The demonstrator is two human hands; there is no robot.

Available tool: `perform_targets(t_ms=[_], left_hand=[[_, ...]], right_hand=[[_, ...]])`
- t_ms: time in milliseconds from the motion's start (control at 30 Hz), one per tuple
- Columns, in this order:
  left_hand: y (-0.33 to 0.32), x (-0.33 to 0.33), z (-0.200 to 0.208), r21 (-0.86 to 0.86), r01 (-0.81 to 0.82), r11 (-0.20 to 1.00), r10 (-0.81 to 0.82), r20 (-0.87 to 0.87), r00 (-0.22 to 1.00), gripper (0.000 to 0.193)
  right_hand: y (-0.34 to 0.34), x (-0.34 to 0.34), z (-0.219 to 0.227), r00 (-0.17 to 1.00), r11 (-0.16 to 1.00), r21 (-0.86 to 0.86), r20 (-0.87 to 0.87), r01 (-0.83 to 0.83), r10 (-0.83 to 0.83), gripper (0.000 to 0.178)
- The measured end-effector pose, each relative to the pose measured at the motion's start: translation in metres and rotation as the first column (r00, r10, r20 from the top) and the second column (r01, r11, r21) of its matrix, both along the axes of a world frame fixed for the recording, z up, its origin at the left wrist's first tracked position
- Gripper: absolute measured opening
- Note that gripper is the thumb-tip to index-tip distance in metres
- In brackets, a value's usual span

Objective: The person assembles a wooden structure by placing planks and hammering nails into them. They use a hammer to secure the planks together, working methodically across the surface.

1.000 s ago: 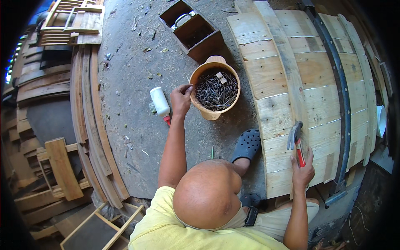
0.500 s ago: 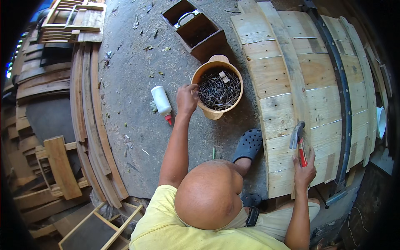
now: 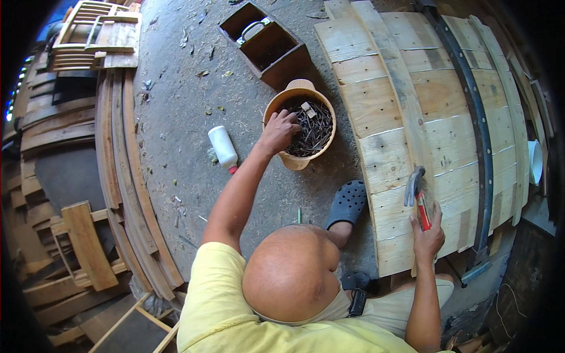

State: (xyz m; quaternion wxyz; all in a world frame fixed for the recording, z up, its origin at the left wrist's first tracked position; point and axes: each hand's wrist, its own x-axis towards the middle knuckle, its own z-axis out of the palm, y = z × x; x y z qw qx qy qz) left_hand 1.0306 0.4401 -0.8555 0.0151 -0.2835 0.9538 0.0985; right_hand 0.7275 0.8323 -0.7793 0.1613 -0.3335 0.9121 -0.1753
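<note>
A woodworking shop was indicated: a tub [image 3: 295, 163] was loaded with nails [image 3: 318, 135]; right of the tub, a plank panel [image 3: 382, 153] was crossed by a bar clamp [image 3: 486, 170]; left of the tub, long boards [image 3: 121, 147] were stacked.

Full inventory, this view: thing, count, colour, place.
Floor: 1, grey, centre
Tub: 1, tan, on floor
Nails: many, dark, in tub
Wood bit: 1+, pale, on nails
Box: 1, brown, beyond tub
Bottle: 1, white, left of tub
Stick: 1, green, on floor
Leaves: several, mixed, on floor
Panel: 1, pale, right
Clamp: 1, blue-grey, across panel
Round piece: 1, white, right edge
Boards: several, brown, left
Furniture: uncounted, tan, upper left
Hammer: 1, red-grey, lower right
Clogs: 2, grey, lower centre
Shirt: 1, yellow, bottom
Left hand: 1, bare, in tub
Right hand: 1, bare, on hammer
</note>
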Motion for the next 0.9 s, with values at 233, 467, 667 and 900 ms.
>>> perform_targets(t_ms=[233,467,667,900], left_hand=[[-0.011,-0.006,0.009,-0.033,0.209,0.977,-0.203,0.136,0.97,0.012],[-0.01,0.006,0.01,0.163,-0.379,0.911,0.412,-0.409,0.814,0.009],[0.004,0.003,0.026,0.951,-0.075,0.301,0.942,-0.283,0.182,0.015],[0.019,-0.014,0.06,0.981,0.169,0.092,0.987,-0.113,0.118,0.017]], right_hand=[[0.001,-0.004,0.003,1.0,1.0,0.019,-0.016,-0.019,0.019,0.078],[-0.002,-0.003,0.005,1.0,1.0,0.027,-0.001,-0.002,0.002,0.077],[0.001,-0.005,0.005,0.999,0.999,0.048,0.044,0.025,-0.027,0.077],[0.004,-0.004,-0.001,1.0,1.0,-0.007,0.008,0.004,-0.003,0.078]])
